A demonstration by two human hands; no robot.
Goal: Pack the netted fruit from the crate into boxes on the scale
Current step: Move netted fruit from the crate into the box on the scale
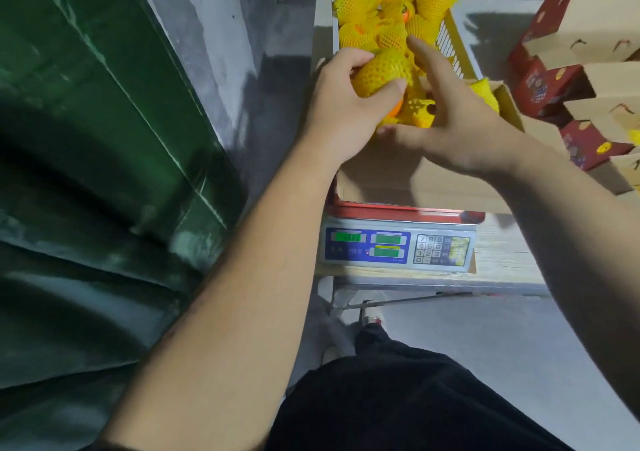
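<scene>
Left hand point(341, 104) fingers curl round a yellow foam-netted orange fruit point(381, 71) over the open cardboard box point(398, 177) on the grey digital scale point(398, 246); right hand point(460, 128) fingers spread, touching netted fruit.

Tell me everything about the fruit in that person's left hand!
The fruit is wrapped in a yellow foam net full of small holes. Orange skin peeks out at its lower end. The left hand grips it, fingers curled over the top and thumb pressed on its side. It is held just above the open cardboard box on the scale, near other netted fruit. The right hand is beside it, fingers spread.
</scene>
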